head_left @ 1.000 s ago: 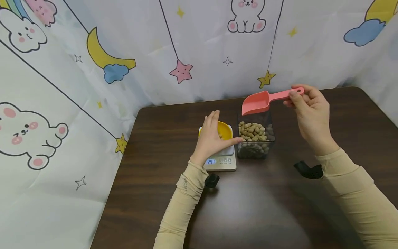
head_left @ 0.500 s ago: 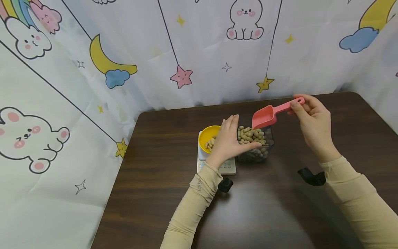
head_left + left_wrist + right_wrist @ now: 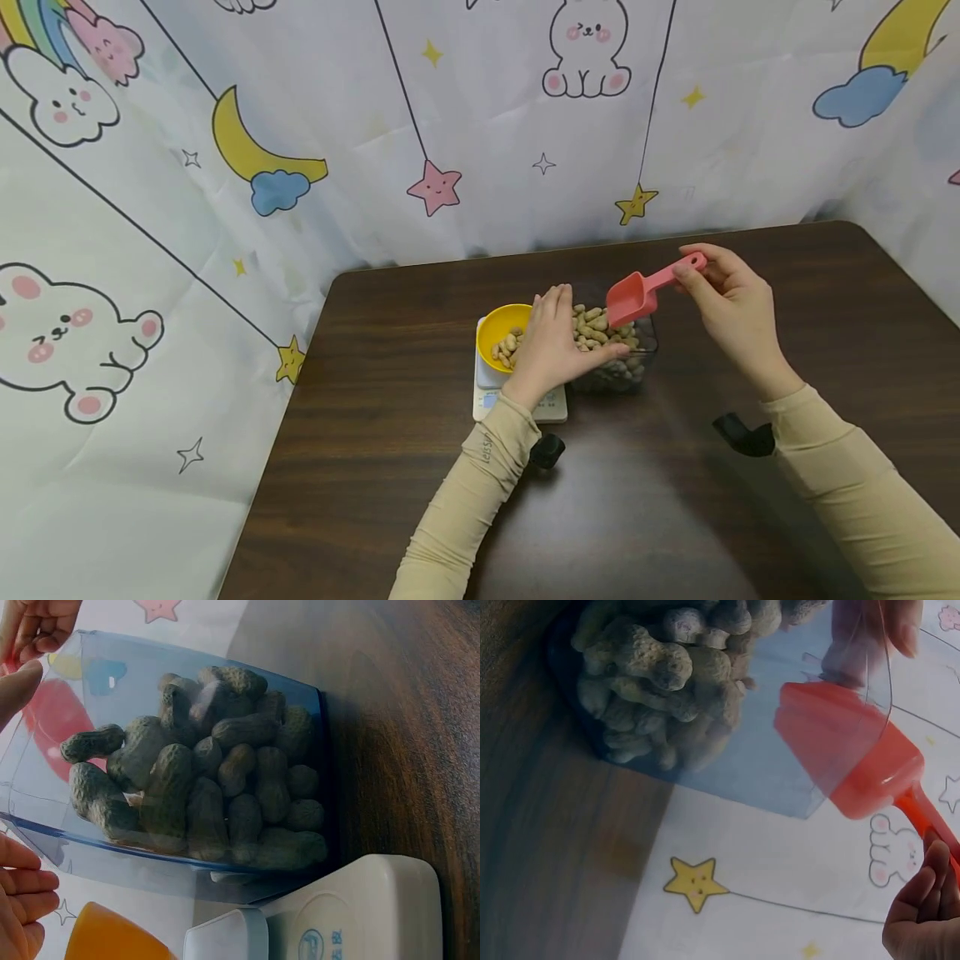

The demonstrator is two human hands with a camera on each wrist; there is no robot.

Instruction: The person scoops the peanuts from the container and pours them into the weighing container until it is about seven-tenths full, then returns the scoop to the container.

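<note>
My right hand [image 3: 737,321] pinches the handle of a pink scoop [image 3: 632,300] from the right. The scoop's blade tilts down into a clear, dark-tinted plastic box [image 3: 611,382] of unshelled peanuts [image 3: 592,329]; the right wrist view shows the blade [image 3: 855,750] partly behind the box wall, above the peanuts. My left hand [image 3: 551,350] is spread at the box's near left side, thumb stretched across its front and fingers straight; whether it touches the wall I cannot tell. Left of it, a yellow bowl [image 3: 491,333] with some peanuts sits on a white kitchen scale [image 3: 553,410], partly hidden.
The box and scale stand side by side on a dark wood table [image 3: 375,375]. A white cartoon-print curtain [image 3: 495,108] rises behind and to the left. Black wrist-camera mounts [image 3: 547,451] hang under both wrists.
My left hand has moved right from over the yellow bowl to the peanut box, uncovering the bowl. My right hand has lowered the scoop, its blade tipping down into the box.
</note>
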